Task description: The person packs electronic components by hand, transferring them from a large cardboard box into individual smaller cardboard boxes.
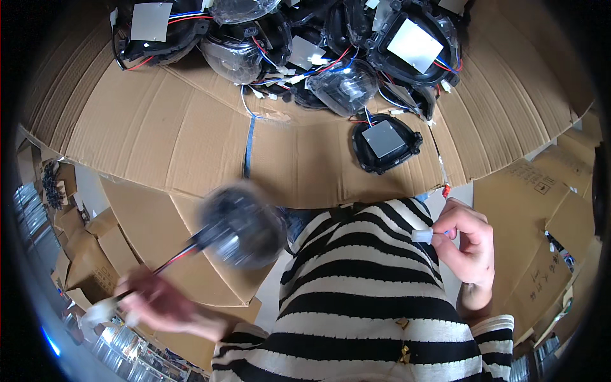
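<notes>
My left hand (159, 304), somewhat blurred, is closed on a dark cable with red and white wires (173, 257). The cable leads to a round dark lamp unit with a clear cover (242, 226), smeared by motion in front of the cardboard's near edge. A whitish connector (100, 312) sticks out beyond that hand. On the right, my right hand (468, 240) pinches a small white connector (421, 236) between thumb and forefinger, in front of the striped shirt. A small red piece (447, 191) shows just above this hand; whether it is joined to the connector I cannot tell.
A cardboard sheet (191, 127) spans the work surface. One black lamp housing with a grey plate (385, 141) lies near its front edge. Behind it is a pile of similar lamps (344, 86) with loose wires. Cardboard boxes stand left and right (522, 216).
</notes>
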A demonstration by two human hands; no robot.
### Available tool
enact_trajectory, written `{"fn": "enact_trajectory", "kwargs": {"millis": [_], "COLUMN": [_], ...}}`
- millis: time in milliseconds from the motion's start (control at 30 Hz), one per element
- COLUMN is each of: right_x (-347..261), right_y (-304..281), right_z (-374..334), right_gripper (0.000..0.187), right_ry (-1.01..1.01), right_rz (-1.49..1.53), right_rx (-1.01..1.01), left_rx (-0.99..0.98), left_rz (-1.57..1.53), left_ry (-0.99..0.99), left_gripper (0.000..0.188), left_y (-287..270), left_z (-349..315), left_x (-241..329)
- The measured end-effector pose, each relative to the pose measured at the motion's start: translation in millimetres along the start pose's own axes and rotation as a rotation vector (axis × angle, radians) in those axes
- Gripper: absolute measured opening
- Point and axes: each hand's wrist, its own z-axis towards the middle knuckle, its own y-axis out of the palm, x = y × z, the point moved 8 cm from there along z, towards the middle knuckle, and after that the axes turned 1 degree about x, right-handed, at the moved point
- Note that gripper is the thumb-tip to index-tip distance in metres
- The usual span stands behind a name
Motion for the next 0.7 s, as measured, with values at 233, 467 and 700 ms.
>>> {"fn": "enact_trajectory", "kwargs": {"millis": [233,467,700], "right_x": [-3.3,-2.0,3.1], "right_y": [9.6,14.0,10.0], "right_z": [1.1,-1.7,-0.8], "right_gripper": [0.01,0.011,0.01], "right_ry": [-0.002,-0.049,-0.035], "right_rz": [-0.001,-0.006,-0.026], "right_rx": [-0.076,-0.089,-0.084], "left_rx": [0.22,-0.212,-0.051], "left_rz": [1.186,0.929,0.691], "left_ry": [0.585,-0.346,-0.304], "left_gripper": [0.017,0.016,0.027], "left_y": [-153.5,-172.7,-83.3], "left_z": [87.9,19.4,25.7], "left_x": [9.7,-253.7,-155.5]}}
